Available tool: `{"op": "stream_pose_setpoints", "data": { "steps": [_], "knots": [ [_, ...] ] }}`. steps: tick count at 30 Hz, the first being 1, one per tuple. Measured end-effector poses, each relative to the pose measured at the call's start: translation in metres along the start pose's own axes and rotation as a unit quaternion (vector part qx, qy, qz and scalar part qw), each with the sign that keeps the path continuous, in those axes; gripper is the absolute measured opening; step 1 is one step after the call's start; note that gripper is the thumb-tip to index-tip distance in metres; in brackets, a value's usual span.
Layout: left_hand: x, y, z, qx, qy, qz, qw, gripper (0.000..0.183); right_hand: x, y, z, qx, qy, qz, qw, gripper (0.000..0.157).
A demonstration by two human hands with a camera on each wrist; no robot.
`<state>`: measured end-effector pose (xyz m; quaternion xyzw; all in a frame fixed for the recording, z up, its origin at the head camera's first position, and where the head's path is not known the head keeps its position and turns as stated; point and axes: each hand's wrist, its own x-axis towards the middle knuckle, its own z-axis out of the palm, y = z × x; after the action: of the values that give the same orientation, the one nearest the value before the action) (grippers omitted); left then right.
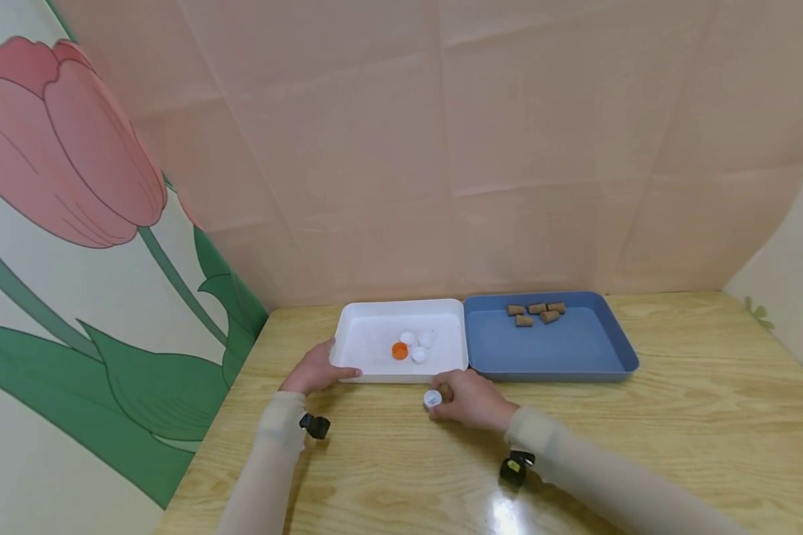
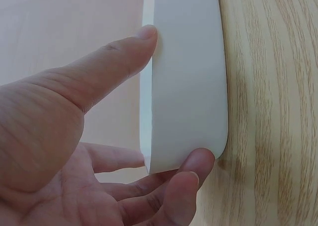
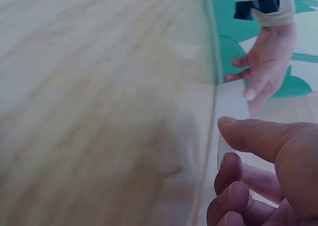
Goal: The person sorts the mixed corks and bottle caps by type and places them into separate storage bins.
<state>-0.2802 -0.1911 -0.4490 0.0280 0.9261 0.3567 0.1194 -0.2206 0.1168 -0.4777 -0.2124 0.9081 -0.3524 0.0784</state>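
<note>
My left hand grips the left front corner of a white tray, with the thumb against its rim and the fingers around the corner. In front of the tray's right end, my right hand pinches a small white bottle cap between thumb and fingers, above the table. Inside the tray lie an orange cap and several white caps, grouped right of its middle. In the right wrist view, the right thumb and fingers stand by the tray's side, and the cap is hard to make out.
A blue tray stands against the white tray's right side, with several brown corks toward its back. Both sit on a wood-grain table. Behind rises a pinkish cloth; a wall with a painted tulip borders the left.
</note>
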Motion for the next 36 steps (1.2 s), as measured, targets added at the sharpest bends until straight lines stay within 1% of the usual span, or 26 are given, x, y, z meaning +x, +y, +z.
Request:
{"op": "stream_pose_setpoints", "data": {
  "steps": [5,9,14,17,22,25,28,32,36],
  "knots": [
    [0.0,0.0,0.0,0.005,-0.001,0.001,1.0,0.09,0.002,-0.007,-0.012,0.021,0.007,0.0,1.0,0.023],
    [-0.001,0.002,-0.001,0.01,-0.001,0.001,0.9999,0.089,0.009,-0.009,-0.022,0.036,0.013,0.011,0.999,0.029],
    [-0.002,0.005,-0.003,0.019,-0.007,0.01,0.9997,0.086,0.019,-0.01,-0.034,0.035,0.022,0.025,0.999,0.035],
    [0.0,0.006,-0.004,0.032,-0.01,0.018,0.9993,0.084,0.024,-0.012,-0.042,0.035,0.026,0.025,0.999,0.037],
    [0.001,0.005,-0.008,0.052,-0.021,0.01,0.9984,0.079,0.037,-0.012,-0.053,0.013,0.036,0.019,0.999,0.039],
    [0.0,0.007,-0.012,0.061,-0.034,-0.013,0.9975,0.078,0.047,-0.01,-0.058,0.003,0.041,0.023,0.999,0.04],
    [-0.001,0.008,-0.018,0.066,-0.04,-0.025,0.9967,0.07,0.057,-0.007,-0.061,-0.001,0.043,0.033,0.999,0.042],
    [0.001,0.007,-0.022,0.064,-0.034,-0.024,0.9971,0.057,0.073,-0.005,-0.064,-0.022,0.048,0.039,0.998,0.042],
    [0.002,0.004,-0.022,0.063,-0.027,-0.023,0.9974,0.06,0.088,-0.004,-0.063,-0.046,0.051,0.05,0.996,0.041]
  ]
}}
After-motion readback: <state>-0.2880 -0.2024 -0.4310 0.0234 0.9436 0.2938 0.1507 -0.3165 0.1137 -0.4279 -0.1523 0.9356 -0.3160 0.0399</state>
